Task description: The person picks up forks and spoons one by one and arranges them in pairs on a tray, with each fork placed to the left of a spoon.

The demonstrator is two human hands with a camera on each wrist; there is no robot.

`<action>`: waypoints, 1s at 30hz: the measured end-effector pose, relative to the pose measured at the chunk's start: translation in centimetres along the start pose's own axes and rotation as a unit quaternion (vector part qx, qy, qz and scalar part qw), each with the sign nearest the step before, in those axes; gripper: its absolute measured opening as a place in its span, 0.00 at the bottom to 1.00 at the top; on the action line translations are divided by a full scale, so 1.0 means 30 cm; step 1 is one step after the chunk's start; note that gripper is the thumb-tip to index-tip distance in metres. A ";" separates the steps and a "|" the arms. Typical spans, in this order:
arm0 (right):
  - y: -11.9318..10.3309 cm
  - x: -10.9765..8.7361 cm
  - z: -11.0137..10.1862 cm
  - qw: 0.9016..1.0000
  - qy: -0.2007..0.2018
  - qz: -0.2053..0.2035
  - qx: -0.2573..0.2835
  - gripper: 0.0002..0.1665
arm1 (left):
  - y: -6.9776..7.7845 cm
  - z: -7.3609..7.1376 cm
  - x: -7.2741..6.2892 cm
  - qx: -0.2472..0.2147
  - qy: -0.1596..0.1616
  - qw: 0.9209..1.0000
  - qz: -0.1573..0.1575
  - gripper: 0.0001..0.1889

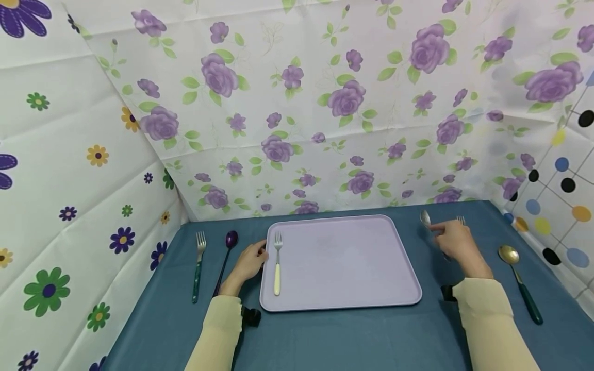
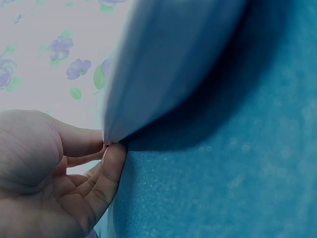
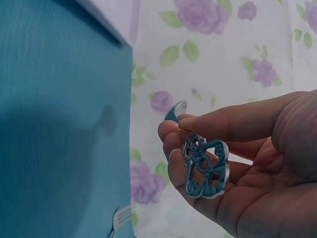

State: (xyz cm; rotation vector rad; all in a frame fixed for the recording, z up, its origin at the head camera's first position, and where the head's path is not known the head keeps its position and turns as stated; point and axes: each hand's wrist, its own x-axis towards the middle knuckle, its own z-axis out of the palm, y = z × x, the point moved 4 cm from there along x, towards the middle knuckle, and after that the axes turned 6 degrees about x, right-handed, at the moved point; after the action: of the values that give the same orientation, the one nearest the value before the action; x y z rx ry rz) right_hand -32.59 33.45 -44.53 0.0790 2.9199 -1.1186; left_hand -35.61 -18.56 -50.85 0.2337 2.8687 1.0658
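My left hand (image 1: 249,262) pinches the tray (image 1: 343,263) by its edge, beside the fork (image 1: 277,279) on it. My right hand (image 1: 457,241) pinches a silver spoon (image 1: 424,218) above the table (image 1: 348,340).

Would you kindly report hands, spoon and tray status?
Left hand pinching tray edge. Right hand holding spoon, right of tray. Fork lying on tray, left side.
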 end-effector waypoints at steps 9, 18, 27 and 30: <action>-0.068 0.002 0.042 1.000 -0.017 0.001 0.007 0.26 | 0.011 0.006 -0.002 -0.002 -0.005 1.000 0.001 0.24; -0.165 0.011 0.083 1.000 -0.019 -0.015 0.006 0.26 | 0.010 -0.010 0.000 -0.001 -0.003 1.000 0.002 0.25; -0.225 -0.008 0.138 0.999 -0.033 -0.028 0.009 0.29 | 0.009 -0.008 0.002 0.004 -0.002 1.000 0.001 0.24; -0.250 -0.007 0.149 0.999 -0.033 -0.036 0.002 0.29 | 0.010 -0.007 0.000 0.001 -0.004 1.000 0.001 0.24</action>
State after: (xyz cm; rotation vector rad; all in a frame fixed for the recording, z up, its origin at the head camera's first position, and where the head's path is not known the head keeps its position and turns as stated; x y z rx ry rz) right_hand -32.80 24.90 -42.85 -0.0615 2.8835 -1.1144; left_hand -35.61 -18.48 -50.50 0.2403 2.8640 1.0606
